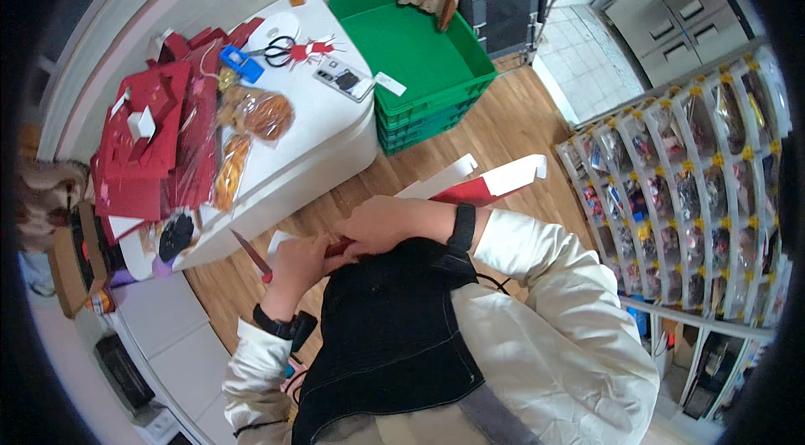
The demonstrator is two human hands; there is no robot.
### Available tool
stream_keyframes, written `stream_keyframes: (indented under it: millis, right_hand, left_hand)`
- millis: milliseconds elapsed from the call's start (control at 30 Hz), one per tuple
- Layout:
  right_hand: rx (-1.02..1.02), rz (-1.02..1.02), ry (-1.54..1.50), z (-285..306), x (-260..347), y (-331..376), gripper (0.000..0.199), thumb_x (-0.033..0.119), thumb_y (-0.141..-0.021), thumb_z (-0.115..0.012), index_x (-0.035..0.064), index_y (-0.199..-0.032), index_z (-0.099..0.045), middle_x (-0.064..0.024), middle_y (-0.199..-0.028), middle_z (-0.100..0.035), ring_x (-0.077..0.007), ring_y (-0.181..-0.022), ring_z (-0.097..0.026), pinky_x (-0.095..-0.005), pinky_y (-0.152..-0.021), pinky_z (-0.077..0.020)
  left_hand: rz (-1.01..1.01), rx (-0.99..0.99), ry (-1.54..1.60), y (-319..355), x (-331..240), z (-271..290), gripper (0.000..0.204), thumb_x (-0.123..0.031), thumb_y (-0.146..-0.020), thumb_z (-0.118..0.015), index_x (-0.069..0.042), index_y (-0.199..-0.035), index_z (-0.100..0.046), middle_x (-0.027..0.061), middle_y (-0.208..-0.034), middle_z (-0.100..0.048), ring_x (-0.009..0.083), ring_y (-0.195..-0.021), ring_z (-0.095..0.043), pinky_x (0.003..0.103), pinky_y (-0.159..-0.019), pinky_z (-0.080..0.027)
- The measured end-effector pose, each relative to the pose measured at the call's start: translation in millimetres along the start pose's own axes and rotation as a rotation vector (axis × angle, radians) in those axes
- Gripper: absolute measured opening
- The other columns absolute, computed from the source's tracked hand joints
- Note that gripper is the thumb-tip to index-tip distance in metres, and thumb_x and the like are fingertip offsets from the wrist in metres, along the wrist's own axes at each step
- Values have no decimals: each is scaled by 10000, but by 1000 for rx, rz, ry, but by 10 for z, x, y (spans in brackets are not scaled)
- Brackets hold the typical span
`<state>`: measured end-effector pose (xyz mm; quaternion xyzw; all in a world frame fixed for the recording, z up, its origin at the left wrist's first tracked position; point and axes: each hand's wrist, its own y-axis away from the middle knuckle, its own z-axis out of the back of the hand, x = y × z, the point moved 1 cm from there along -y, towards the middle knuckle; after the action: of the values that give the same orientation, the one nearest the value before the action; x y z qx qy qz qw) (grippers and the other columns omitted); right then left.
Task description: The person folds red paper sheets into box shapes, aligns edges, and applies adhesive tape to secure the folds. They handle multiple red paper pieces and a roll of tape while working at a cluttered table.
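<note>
I am holding a flat red and white box blank in front of my chest, over the wooden floor. My right hand is closing around its lower part, fingers curled over the red card, so the hand is gripping, not spread. My left hand is also curled shut, pinching a red strip that is sticking out toward the table; a white flap is showing just above its knuckles. Whether the strip is part of the blank or a separate piece I cannot tell. The blank is slanting up and away to my right, its white tabs pointing toward the shelves.

Just beyond my left hand, the white table is carrying a heap of red card along its far-left side, with bags of baked snacks lying beside the heap. Farther along the table, scissors, a blue tool, a phone and a small red and white cutout are lying near each other.

Past the table, stacked green crates are sitting on the floor. On my right, a rack of bins with yellow clips is standing along the wall. At the far left edge another person is partly showing.
</note>
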<state>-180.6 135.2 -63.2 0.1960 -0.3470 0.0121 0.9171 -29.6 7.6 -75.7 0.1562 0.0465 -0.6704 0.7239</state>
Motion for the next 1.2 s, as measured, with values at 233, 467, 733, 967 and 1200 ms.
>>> stream_keyframes:
  millis: [233, 467, 733, 967, 1200]
  right_hand:
    - [178, -117, -255, 147, -20, 270, 624, 541, -990, -297, 41, -1147, -636, -229, -1145, -633, -425, -1061, -586, -473, -920, -452]
    - [238, -57, -265, 68, -55, 294, 510, 439, -1012, -346, 40, -1087, -656, -214, -1035, -658, -390, -981, -605, -438, -869, -451]
    - [135, -108, -235, 178, -129, 272, 391, 386, -961, -493, 46, -1023, -676, -198, -949, -667, -379, -905, -616, -437, -787, -467]
    - [54, -40, -186, 362, -172, 251, 294, 335, -863, -633, 58, -908, -721, -182, -804, -677, -373, -770, -637, -439, -694, -486]
    - [-222, -71, 98, 444, 41, 367, 166, 253, -865, -619, 113, -931, -680, -131, -763, -662, -343, -754, -641, -465, -646, -476]
  left_hand:
    - [-153, -263, -204, 54, -49, 100, 502, -574, -692, -741, -101, -683, -574, 58, -567, -561, 251, -506, -597, 354, -460, -445]
    - [-325, -392, -112, -26, 98, 62, 631, -691, -662, -690, -97, -536, -519, 54, -496, -500, 247, -450, -558, 359, -432, -407]
    - [-225, -289, -4, -36, 63, 4, 444, -473, -790, -686, -99, -594, -548, 87, -567, -558, 297, -518, -588, 398, -471, -421]
    - [-9, -120, 99, 22, -174, 223, 443, -475, -832, -644, -73, -648, -627, 126, -597, -607, 330, -568, -618, 430, -512, -456]
    - [77, -256, 2, 13, -229, 482, 433, -477, -833, -647, -85, -649, -628, 105, -593, -611, 306, -564, -623, 408, -509, -463]
